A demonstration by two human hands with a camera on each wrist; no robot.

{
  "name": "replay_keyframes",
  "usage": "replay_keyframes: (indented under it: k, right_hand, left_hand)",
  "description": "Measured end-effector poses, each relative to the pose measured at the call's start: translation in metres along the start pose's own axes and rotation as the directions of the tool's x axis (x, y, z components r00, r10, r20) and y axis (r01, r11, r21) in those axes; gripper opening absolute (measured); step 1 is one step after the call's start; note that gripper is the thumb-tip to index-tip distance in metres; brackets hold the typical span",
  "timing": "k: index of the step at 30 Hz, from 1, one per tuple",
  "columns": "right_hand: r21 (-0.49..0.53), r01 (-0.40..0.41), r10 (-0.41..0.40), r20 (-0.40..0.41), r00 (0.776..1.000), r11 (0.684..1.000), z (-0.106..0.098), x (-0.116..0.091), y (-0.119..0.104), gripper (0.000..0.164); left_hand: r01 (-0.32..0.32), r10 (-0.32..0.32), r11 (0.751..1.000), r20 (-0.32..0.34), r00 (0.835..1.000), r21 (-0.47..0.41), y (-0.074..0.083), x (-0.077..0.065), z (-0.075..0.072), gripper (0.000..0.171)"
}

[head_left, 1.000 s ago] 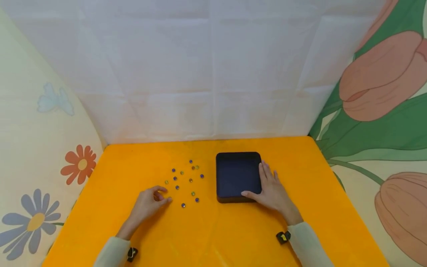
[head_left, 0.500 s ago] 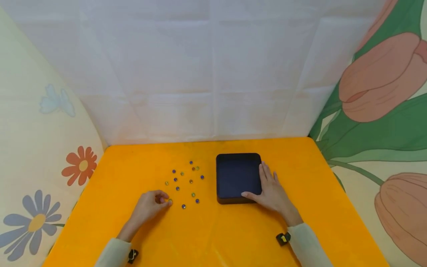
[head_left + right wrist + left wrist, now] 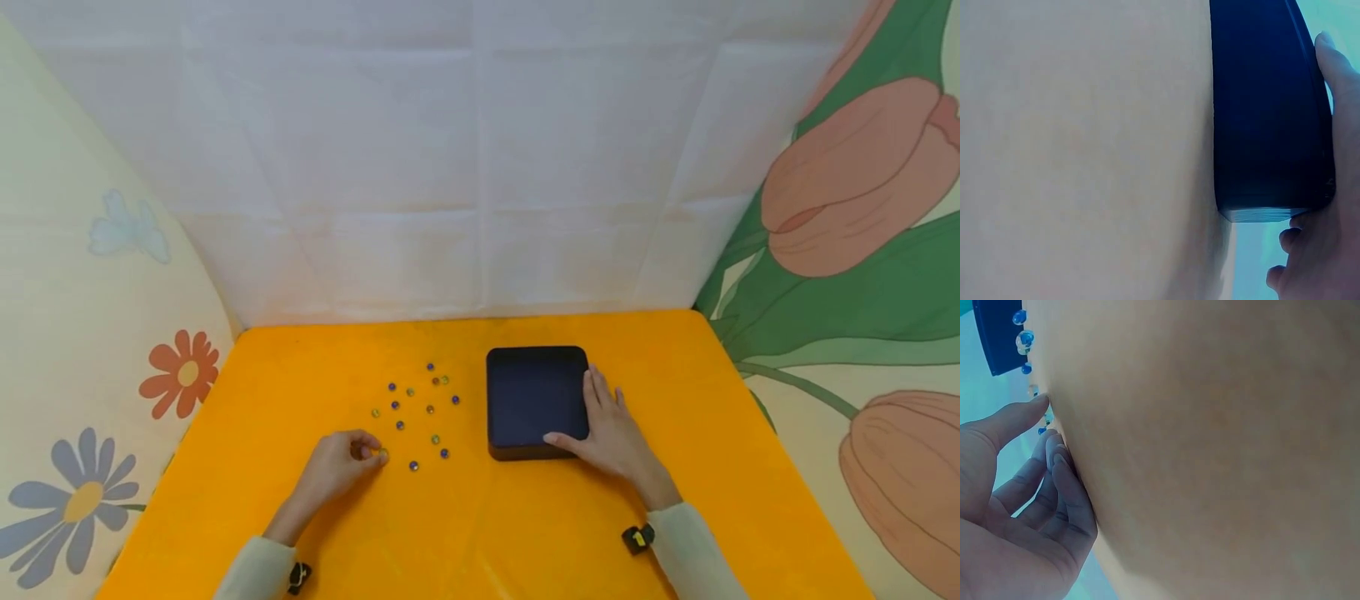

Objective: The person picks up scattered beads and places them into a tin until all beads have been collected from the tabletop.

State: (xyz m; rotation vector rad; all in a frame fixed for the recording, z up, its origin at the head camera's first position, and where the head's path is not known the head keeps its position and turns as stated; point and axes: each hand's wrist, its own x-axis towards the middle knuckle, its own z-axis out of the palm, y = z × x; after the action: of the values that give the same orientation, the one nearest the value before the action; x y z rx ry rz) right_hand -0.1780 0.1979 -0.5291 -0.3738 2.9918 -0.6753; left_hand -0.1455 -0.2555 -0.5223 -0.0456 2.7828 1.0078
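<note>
Head view: on the orange-yellow worktop (image 3: 465,542), the left hand (image 3: 337,462) pinches a yellowish bead (image 3: 383,456) between thumb and fingertip, low down at the near left edge of a loose scatter of beads (image 3: 401,426) in blue, yellow and amber. That grip is narrow, just the width of the bead; the left wrist view shows the other fingers bent together, their backs close to the surface. To the right of the scatter, and apart from it, sits a square dark box (image 3: 517,452) with rounded corners. The right hand (image 3: 615,433) rests against it with a wide grip, thumb over the near rim and straight fingers along the outer right wall. The right wrist view shows the thumb and palm beside the box's wall. Both arms wear pale sleeves (image 3: 693,550), a small black device (image 3: 637,539) at each wrist. A creased white sheet (image 3: 480,167) hangs behind, between flower-printed panels (image 3: 847,175)
</note>
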Motion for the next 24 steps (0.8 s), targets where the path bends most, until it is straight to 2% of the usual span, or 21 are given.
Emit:
replay_keyframes:
  k: [11,24]
  right_hand:
    - [0.008,-0.011,0.011,-0.002,1.0,1.0,0.0006,-0.0001,0.0052,0.133]
    - [0.024,0.002,-0.001,-0.011,1.0,1.0,0.003,-0.002,0.0008,0.132]
  left_hand:
    - [0.014,-0.014,1.0,0.004,1.0,0.005,0.0036,0.004,0.0045,0.017]
    - [0.025,-0.025,1.0,0.024,0.999,-0.012,0.0013,-0.0012,0.0029,0.023]
